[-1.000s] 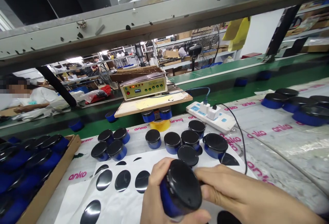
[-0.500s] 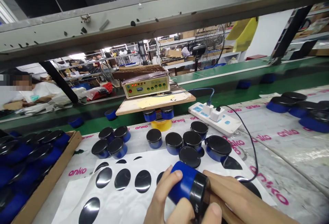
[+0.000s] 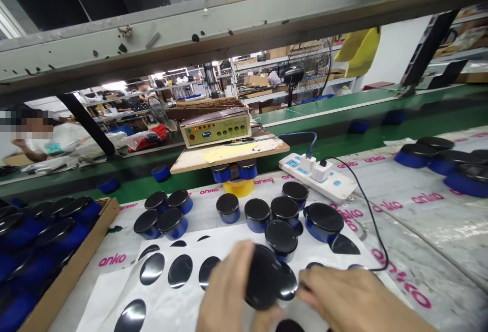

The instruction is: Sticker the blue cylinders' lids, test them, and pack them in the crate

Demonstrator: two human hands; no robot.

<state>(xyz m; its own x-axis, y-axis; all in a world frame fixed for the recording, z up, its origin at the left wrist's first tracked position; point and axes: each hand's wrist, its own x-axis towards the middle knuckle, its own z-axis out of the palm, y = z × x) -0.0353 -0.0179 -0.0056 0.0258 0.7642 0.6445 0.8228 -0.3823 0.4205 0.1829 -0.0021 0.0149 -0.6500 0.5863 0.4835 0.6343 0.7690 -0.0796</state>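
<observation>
My left hand point(image 3: 229, 291) grips a blue cylinder with its round black face point(image 3: 263, 277) turned toward the camera. To its right, my right hand point(image 3: 339, 294) is apart from the cylinder, fingers drawn together near the sheet; whatever they may hold is too blurred to make out. Under both hands lies a white sheet point(image 3: 168, 304) with rows of glossy black discs point(image 3: 180, 271). Several blue cylinders with black tops point(image 3: 281, 238) stand just beyond the hands, and another small group point(image 3: 173, 220) stands to the left.
A cardboard box point(image 3: 72, 266) of blue cylinders is at the left. A control box point(image 3: 217, 127) sits on a wooden board point(image 3: 229, 155); a power strip point(image 3: 320, 177) with cables lies right of it. Behind runs a green conveyor point(image 3: 328, 111). A person point(image 3: 68, 136) is at far left.
The cylinder has turned from lying sideways to showing its black face. My right hand has come off it and moved right. Blue parts on the conveyor have shifted slightly left.
</observation>
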